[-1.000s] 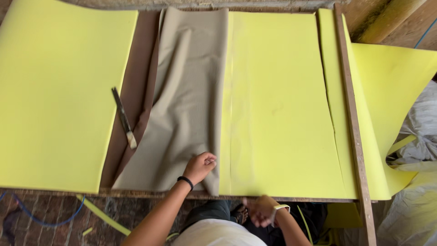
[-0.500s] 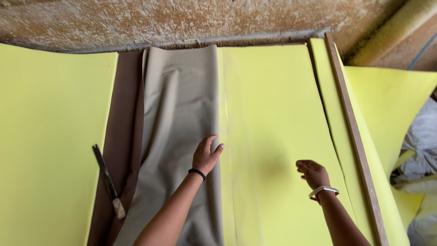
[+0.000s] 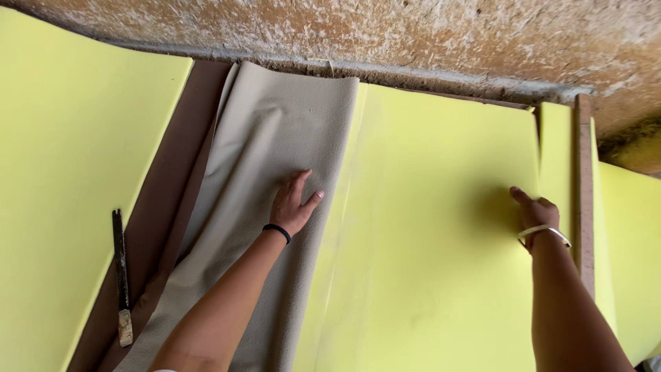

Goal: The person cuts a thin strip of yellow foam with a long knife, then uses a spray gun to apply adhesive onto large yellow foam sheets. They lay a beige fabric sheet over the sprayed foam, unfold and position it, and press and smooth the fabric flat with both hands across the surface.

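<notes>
A: What lies nearest, on the left?

B: A long dark knife with a pale handle [image 3: 121, 279] lies on the bare brown wooden table [image 3: 172, 200], in the gap between the large yellow foam sheet at the left [image 3: 69, 179] and the beige fabric. I think it is put there to be out of the way, yet within reach.

A: And the hands?

B: The left hand [image 3: 292, 207] lies flat on the long beige woven fabric strip [image 3: 275, 138], fingers spread apart, gripping nothing. It seems to press the cloth down so it lies smooth. The fabric runs from the near edge to the far wall and overlaps the left border of the wide yellow foam sheet in the middle [image 3: 434, 227].

A: The right one?

B: The right hand [image 3: 533, 213], with a pale bangle, rests open on that middle foam, near its right edge, probably to steady it.

A: Farther back?

B: A thin wooden batten [image 3: 585, 179] on the right, then the rough plastered wall [image 3: 413, 34].
</notes>
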